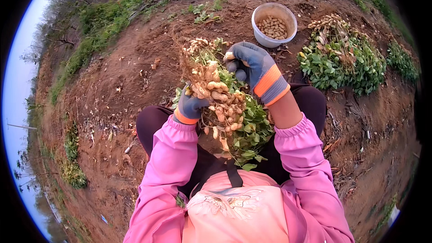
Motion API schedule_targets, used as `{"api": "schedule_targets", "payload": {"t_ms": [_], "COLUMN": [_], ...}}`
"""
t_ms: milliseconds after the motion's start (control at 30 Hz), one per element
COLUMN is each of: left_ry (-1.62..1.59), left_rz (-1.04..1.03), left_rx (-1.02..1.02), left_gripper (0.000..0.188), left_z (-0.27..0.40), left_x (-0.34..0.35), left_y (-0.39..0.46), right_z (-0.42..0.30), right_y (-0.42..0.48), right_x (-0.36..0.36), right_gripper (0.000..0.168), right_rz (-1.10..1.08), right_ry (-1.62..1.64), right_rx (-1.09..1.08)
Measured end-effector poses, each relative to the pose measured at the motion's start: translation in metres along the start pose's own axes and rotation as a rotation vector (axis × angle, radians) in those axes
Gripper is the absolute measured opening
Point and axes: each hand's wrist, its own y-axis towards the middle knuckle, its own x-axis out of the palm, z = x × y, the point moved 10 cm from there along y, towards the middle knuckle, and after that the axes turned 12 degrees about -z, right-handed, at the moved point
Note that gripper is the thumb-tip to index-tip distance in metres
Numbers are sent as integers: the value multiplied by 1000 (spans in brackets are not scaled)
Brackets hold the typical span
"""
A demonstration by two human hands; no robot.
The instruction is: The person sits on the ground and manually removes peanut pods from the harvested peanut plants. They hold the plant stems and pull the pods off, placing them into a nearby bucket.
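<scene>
My left hand (191,104), in a grey work glove with an orange cuff, grips a bunch of uprooted peanut plants (219,94). Clusters of tan pods and thin roots face up, and green leaves trail down over my lap. Just right of the bunch is my gloved right hand (248,62), raised, its fingertips pinched on a single peanut pod (229,56). Beyond that hand stands a white plastic bucket (258,37), its bottom covered with loose peanut pods (272,27).
A large heap of peanut plants (344,57) lies on the soil to the right, with a smaller pile (402,61) behind it. More pulled plants (72,172) lie far left. Green weeds (111,17) border the bare reddish ground (111,101).
</scene>
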Motion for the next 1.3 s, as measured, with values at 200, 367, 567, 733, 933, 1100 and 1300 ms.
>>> {"api": "schedule_targets", "payload": {"t_ms": [200, 367, 567, 733, 933, 1100, 1300], "left_ry": [111, 61, 194, 257, 331, 443, 137], "left_rz": [18, 26, -79, -8, 106, 96, 221], "left_rx": [-2, -63, -215, -201, -161, -117, -143], "left_gripper": [57, 61, 50, 45, 37, 34, 27], "left_z": [11, 4, -11, -8, -3, 8, -9], "left_x": [20, 27, 23, 21, 8, 24, 10], "left_y": [0, 3, -2, -3, 3, 11, 10], "right_z": [-1, 6, 26, 29, 23, 37, 40], "right_y": [-9, -9, 3, 6, 12, 17, 19], "right_x": [22, 40, 32, 29, 17, 1, -5], "right_gripper": [18, 26, 33, 32, 11, 9, 16], "right_rz": [-131, -189, -333, -346, -85, 13, 38], "right_ry": [-214, -324, -354, -395, -144, 37, 81], "right_rx": [66, 115, 93, 47, -162, -138, -230]}}
